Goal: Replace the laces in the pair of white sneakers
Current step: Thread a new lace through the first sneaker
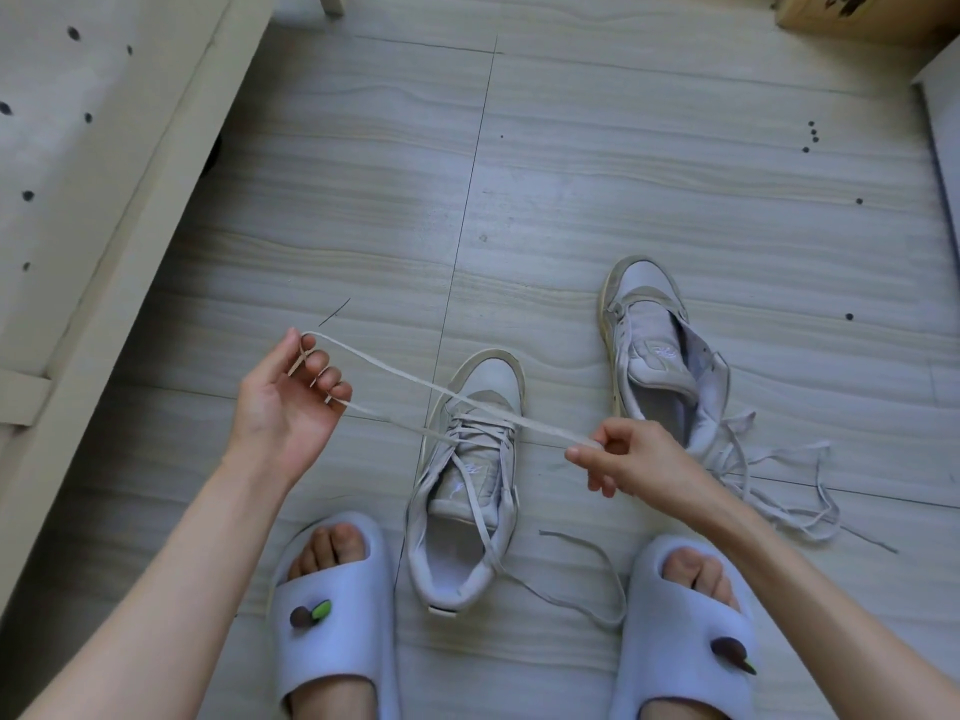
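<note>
Two white sneakers stand on the floor. The near sneaker (467, 470) sits between my feet, partly laced, with a lace end trailing to its right. The far sneaker (660, 356) lies to the right with its tongue open and no lace in it. A loose tangle of lace (779, 491) lies beside it. My left hand (291, 402) is raised palm up with a white lace (415, 387) looped over its fingertips. My right hand (623, 459) pinches the other end of that doubled lace, stretched taut above the near sneaker.
My feet wear pale slippers (332, 610) at the bottom of the view, the other slipper (685, 631) to the right. A light bed frame (119, 210) runs along the left. A cardboard box (862, 13) sits at the top right. The floor is grey tile.
</note>
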Demonstrator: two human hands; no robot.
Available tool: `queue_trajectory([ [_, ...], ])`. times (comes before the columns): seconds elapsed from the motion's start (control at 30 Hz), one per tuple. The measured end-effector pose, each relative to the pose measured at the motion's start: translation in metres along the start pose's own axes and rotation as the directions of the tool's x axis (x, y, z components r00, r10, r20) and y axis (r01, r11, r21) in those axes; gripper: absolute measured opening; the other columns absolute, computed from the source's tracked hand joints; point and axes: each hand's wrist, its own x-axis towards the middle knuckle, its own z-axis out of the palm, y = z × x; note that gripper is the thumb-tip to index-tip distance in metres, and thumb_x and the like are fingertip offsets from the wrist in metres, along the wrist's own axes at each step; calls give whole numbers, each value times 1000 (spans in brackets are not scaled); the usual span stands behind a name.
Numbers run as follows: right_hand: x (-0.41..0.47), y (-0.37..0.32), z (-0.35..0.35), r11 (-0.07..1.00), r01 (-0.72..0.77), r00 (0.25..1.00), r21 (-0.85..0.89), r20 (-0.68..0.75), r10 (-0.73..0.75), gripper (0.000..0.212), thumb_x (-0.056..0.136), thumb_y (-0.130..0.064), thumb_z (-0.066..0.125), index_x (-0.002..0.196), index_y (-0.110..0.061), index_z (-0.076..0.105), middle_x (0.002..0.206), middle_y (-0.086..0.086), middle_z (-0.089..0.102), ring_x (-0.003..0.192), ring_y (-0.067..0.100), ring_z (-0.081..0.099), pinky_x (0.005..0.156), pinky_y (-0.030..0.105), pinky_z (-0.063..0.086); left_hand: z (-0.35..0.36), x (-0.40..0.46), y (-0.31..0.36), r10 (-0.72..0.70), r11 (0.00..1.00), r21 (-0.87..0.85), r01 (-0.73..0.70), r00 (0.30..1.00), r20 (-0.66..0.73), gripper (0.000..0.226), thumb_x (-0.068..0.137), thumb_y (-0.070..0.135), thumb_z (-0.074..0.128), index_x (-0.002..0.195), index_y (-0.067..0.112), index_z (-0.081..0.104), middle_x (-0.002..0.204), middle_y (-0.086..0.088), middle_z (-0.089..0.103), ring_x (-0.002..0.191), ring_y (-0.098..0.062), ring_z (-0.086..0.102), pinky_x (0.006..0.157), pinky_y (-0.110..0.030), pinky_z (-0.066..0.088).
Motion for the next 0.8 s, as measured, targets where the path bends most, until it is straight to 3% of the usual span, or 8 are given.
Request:
queue_trajectory([
  [0.07,1,-2,4,997,3,1000,73,1,-3,34,81,-19,71,65,-13,42,50,1,55,39,5,46,42,12,34,2,3,-3,40,963,268,-33,999,-19,19,89,23,53,75,21,67,65,7,54,59,-8,49,55,-18,41],
  [0.1,2,-4,7,992,-1,1000,130,6,0,34,82,-17,71,65,-13,42,50,1,53,39,6,44,41,13,34,2,5,-7,94,851,521,-65,995,-30,14,91,20,54,91,18,68,75,5,59,68,-9,52,62,-19,42],
  [0.17,5,-6,12,969,-18,1000,245,21,13,29,84,-16,68,67,-12,45,48,1,54,40,9,43,41,15,34,3,9,-18,234,480,869,-122,972,8,28,90,14,59,118,13,59,99,0,60,87,-14,53,75,-21,43],
  [0.2,7,-6,14,955,-31,999,296,28,23,27,85,-17,67,68,-12,46,47,0,54,40,10,43,40,16,34,5,8,-25,278,348,924,-158,959,59,35,88,12,60,123,12,54,105,-2,57,92,-15,53,80,-25,43],
  [0.27,10,-6,20,942,-55,998,331,38,45,24,85,-15,66,72,-12,47,47,1,56,38,10,45,39,17,34,14,-1,-40,304,193,937,-290,926,224,28,87,11,62,115,13,58,101,-1,59,90,-15,54,82,-25,43],
  [0.4,14,-1,31,940,-107,990,324,121,71,12,87,-4,62,82,-7,52,53,7,62,40,12,54,41,18,40,19,-26,-84,89,-68,834,-548,829,552,8,84,18,63,87,15,70,86,0,64,87,-18,51,76,-18,31],
  [0.57,16,9,37,941,-166,976,295,185,114,10,88,1,59,79,-3,62,58,6,65,47,11,60,51,18,51,14,-28,-104,-4,-205,812,-547,830,558,14,85,28,63,96,24,70,88,10,50,92,-13,33,88,-28,35],
  [0.8,21,9,39,958,-128,989,255,100,105,13,84,1,64,73,-6,64,64,7,63,53,11,59,54,17,50,11,-29,-103,38,-164,831,-531,839,543,8,83,25,66,90,21,67,89,8,47,92,-13,37,81,-21,30],
])
